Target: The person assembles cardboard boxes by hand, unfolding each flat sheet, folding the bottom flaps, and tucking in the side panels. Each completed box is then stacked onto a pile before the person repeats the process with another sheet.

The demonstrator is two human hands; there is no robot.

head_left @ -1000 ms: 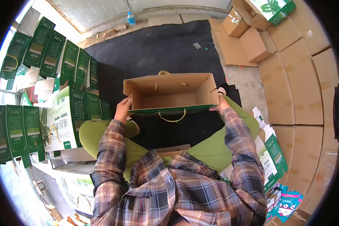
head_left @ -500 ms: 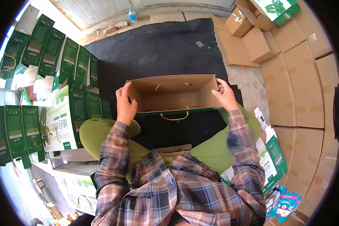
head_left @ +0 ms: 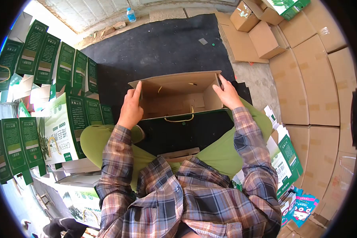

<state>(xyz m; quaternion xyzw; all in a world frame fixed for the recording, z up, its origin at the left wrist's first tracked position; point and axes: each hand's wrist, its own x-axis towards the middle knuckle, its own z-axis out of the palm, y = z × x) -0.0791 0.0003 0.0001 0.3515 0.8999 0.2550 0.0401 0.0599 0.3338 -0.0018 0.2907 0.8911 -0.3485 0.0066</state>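
Between my legs an open cardboard gift box (head_left: 176,104) shows its bare brown inside, with a yellow cord handle (head_left: 179,119) on the near side and cord ends poking through the far wall. My left hand (head_left: 131,108) holds the left wall, its index finger stretched along the top edge. At the right wall, my right hand (head_left: 228,94) grips the corner, thumb on the inner side and fingers at the outer side. The outside of the box is mostly hidden; a green strip shows along the near rim.
Rows of green-and-white gift boxes (head_left: 61,131) stand on the left. Large brown cartons (head_left: 317,79) are stacked on the right, with an open carton (head_left: 261,39) beyond. A black mat (head_left: 154,47) covers the floor; a water bottle (head_left: 131,15) stands at the back wall.
The view has shifted slightly. The box's far wall now leans a little differently, its rim jutting past the side walls. My left index finger has straightened along the edge; both hands stay at the sides.
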